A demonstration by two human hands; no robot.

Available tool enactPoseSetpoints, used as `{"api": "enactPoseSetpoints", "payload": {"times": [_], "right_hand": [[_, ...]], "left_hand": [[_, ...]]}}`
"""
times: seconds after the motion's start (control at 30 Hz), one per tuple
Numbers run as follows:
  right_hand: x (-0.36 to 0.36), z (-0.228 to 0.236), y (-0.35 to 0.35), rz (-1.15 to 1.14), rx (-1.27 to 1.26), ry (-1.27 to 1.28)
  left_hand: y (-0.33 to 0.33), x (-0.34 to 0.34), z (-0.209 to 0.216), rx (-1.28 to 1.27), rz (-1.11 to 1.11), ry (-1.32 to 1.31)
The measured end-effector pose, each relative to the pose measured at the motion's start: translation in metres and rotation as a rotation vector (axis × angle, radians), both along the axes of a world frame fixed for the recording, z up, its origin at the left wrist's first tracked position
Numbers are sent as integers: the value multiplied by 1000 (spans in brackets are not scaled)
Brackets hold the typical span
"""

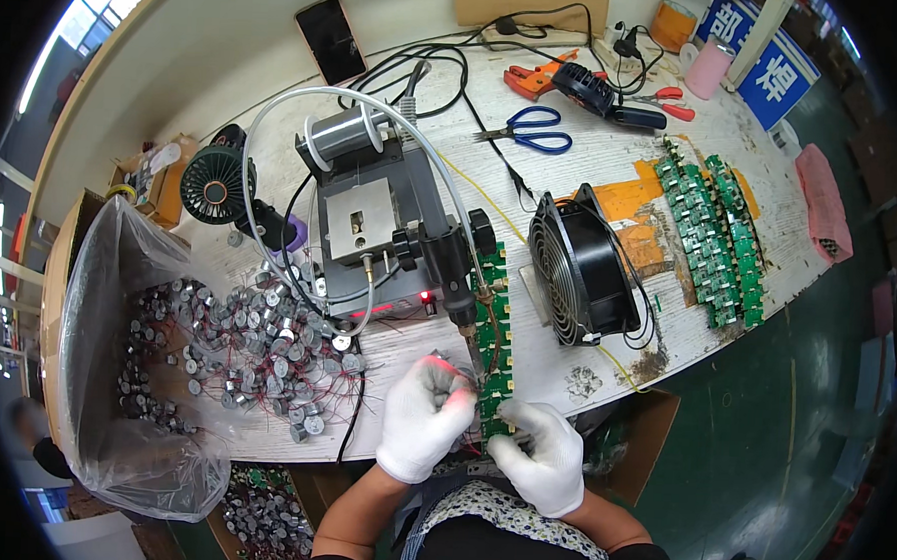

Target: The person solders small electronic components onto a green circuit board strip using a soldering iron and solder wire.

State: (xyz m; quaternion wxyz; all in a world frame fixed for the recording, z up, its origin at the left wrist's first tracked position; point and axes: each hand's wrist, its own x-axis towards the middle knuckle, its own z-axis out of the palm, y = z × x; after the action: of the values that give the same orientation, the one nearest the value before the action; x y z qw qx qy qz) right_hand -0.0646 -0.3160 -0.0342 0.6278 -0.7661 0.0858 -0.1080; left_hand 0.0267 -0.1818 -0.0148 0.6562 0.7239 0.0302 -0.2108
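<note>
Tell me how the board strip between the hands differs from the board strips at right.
The near strip has the left hand and right hand at its lower end; the rightmost strips have no hand on them. The near strip lies by the soldering iron, the rightmost strips right of the square black fan. Both are green and long.

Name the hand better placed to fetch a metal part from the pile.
Likely the left hand: it is closer to the metal parts, while the right hand is farther off, by the green board strip.
</note>
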Motion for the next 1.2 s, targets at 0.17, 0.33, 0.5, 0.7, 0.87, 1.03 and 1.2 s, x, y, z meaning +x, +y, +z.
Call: {"api": "enactPoseSetpoints", "payload": {"times": [0.17, 0.33, 0.5, 0.7, 0.87, 1.03, 1.2], "right_hand": [[3, 4, -1, -1, -18, 6], [6, 8, -2, -4, -27, 2], [6, 7, -1, -19, 12, -41], [7, 5, 0, -36, -42, -29], [7, 2, 1, -39, -39, 18], [6, 1, 2, -40, 8, 55], [4, -1, 2, -42, 48, 48]], "left_hand": [[0, -2, -5, -23, 19, -2], [-3, -3, -5, -62, 53, -52], [-4, -3, 0, -94, 62, -40], [-3, -6, -7, -86, 60, -77], [-2, -6, -10, -71, 59, -66], [-1, -4, -9, -63, 54, -51], [1, 0, -4, 28, -19, -49]]}}
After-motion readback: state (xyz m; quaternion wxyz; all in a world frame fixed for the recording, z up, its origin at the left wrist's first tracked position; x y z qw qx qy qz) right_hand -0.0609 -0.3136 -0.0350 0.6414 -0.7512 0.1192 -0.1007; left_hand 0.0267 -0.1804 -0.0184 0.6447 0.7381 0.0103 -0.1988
